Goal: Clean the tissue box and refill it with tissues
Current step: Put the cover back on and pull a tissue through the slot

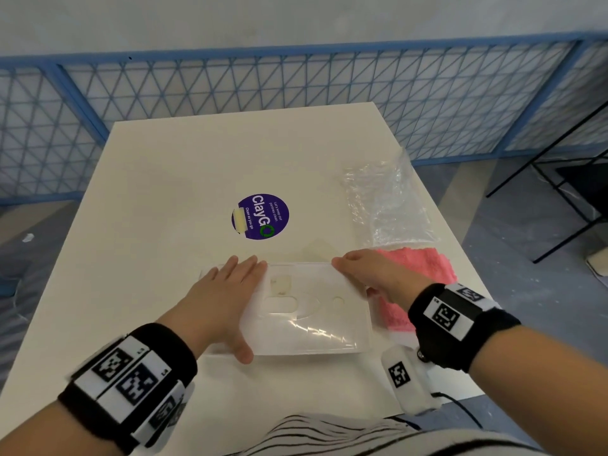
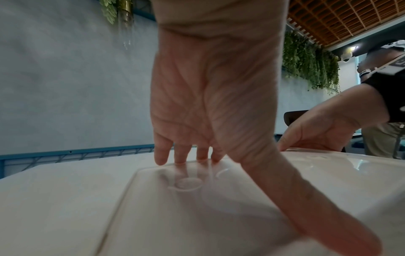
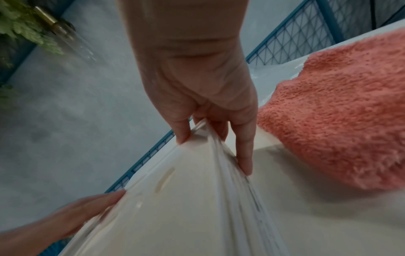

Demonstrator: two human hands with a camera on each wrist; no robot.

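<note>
A clear plastic tissue box (image 1: 316, 317) lies flat on the white table (image 1: 158, 232), near the front edge. My left hand (image 1: 230, 301) presses on its left part with straight fingers, thumb along the near side. The left wrist view shows the left hand (image 2: 208, 121) with fingertips on the smooth box top (image 2: 197, 207). My right hand (image 1: 355, 268) grips the box's far right corner. In the right wrist view the right hand (image 3: 210, 121) pinches the box's rim (image 3: 197, 199) between thumb and fingers. A pink cloth (image 1: 421, 264) lies just right of the box, partly under my right wrist.
Crumpled clear plastic wrap (image 1: 391, 205) lies at the back right of the table, beyond the pink cloth (image 3: 339, 112). A round purple sticker (image 1: 261, 216) sits mid-table. A blue mesh fence (image 1: 296, 80) runs behind, and a black metal frame (image 1: 566, 182) stands to the right.
</note>
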